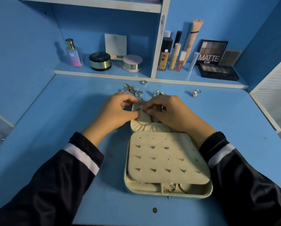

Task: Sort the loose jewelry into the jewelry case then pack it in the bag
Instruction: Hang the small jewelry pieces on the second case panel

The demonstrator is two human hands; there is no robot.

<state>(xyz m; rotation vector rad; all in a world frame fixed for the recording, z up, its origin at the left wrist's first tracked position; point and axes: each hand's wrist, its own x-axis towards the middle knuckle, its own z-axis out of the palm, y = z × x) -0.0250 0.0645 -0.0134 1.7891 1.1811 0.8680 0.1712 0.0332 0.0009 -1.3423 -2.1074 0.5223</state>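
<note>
Over the jewelry case (167,162), both hands (141,111) pinch a chain (142,123).

Two hands (115,111), one jewelry case (167,191), two eyeshadow palettes (218,71), two round compacts (100,61).

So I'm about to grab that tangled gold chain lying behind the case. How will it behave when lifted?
The gold chain lies in a loose heap among rings, so it will probably hang limp and floppy. Its fine links look light for their size. Because it lies against the neighbouring silver rings, it may snag and drag one along the blue desk.
</note>
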